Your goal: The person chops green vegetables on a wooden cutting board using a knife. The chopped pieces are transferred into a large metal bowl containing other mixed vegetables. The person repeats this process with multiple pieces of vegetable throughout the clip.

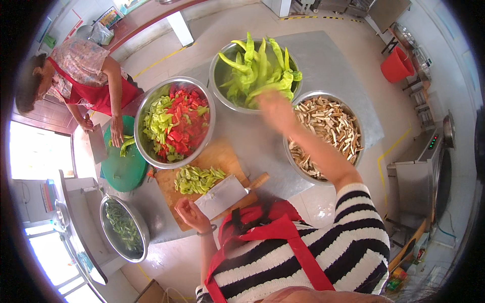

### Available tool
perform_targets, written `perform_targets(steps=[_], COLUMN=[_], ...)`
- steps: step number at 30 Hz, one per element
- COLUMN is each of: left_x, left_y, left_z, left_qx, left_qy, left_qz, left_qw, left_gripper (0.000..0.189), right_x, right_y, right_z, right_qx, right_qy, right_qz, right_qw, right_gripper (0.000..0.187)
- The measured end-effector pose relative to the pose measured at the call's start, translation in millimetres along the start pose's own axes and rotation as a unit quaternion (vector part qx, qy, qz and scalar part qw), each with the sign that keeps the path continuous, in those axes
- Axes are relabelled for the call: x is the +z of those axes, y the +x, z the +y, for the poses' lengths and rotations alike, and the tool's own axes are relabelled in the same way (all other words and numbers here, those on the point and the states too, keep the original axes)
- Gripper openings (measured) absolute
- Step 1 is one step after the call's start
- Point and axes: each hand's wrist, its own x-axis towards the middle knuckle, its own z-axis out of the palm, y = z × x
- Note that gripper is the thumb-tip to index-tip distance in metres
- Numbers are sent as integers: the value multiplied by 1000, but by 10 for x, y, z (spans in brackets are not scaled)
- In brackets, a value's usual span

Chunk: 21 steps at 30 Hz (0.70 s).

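My right hand (pixel 276 111), blurred, reaches over the near rim of a steel bowl of long green peppers (pixel 261 72). Its fingers meet the peppers there, but blur hides whether one is gripped. Loosely curled and with nothing in it, my left hand (pixel 192 215) hovers by the near edge of a wooden cutting board (pixel 223 155). A cleaver (pixel 221 197) with a wooden handle lies flat on the board, its blade close to my left fingers. Beyond the blade is a pile of sliced green pepper (pixel 197 180).
A steel bowl of cut red and green peppers (pixel 176 123) overlaps the board's far left. Sliced mushrooms fill another bowl (pixel 290 146) under my right forearm. At left, a co-worker holds a cleaver (pixel 97 144) over a green round board (pixel 123 170). Chopped greens fill a bowl (pixel 146 242) nearer me.
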Motion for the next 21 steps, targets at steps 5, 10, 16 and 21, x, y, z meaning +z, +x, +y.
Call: perform_targets(steps=[5, 10, 16, 21], left_x=[175, 153, 332, 652], left_y=[9, 2, 244, 542], left_z=[354, 543, 1085, 1910], left_qx=[-34, -34, 70, 225], left_qy=[-83, -35, -3, 29], left_qz=[-52, -91, -191, -171], left_qw=[995, 995, 979, 959], left_gripper=[14, 6, 17, 53], right_x=[89, -84, -993, -1509], right_y=[646, 765, 719, 250], right_z=[1426, 1316, 227, -1069], right_qx=[91, 52, 33, -33], right_qy=[-183, -62, 177, 258], right_qz=[-231, -280, -142, -41], right_qw=[951, 957, 973, 965], right_gripper=[37, 41, 40, 43])
